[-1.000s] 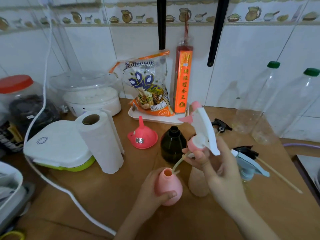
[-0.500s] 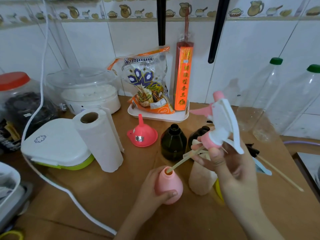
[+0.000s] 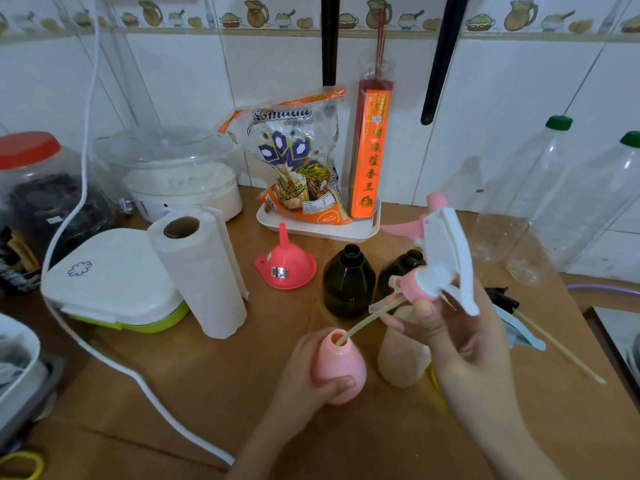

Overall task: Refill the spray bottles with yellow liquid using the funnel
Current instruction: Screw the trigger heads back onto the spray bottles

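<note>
My left hand (image 3: pixel 304 379) grips a pink spray bottle (image 3: pixel 341 367) standing on the wooden table (image 3: pixel 214 382). My right hand (image 3: pixel 460 337) pinches a white and pink trigger spray head (image 3: pixel 440 258) by its collar, raised above the table; its dip tube (image 3: pixel 367 322) slants down with the tip in the pink bottle's mouth. A pale beige bottle (image 3: pixel 401 355) stands just right of the pink one. Two dark open bottles (image 3: pixel 348 282) (image 3: pixel 396 275) stand behind. The pink funnel (image 3: pixel 285 261) sits mouth down farther back.
A paper towel roll (image 3: pixel 199 271) stands left of the funnel. A white cable (image 3: pixel 114 362) crosses the table. Another trigger head (image 3: pixel 519 329) lies to the right. Two clear bottles with green caps (image 3: pixel 519 188) lean at the wall. A white tray (image 3: pixel 318 226) holds a snack bag.
My right hand has lifted the spray head up and to the right, drawing the dip tube nearly out of the pink bottle. The left hand keeps hold of the bottle.
</note>
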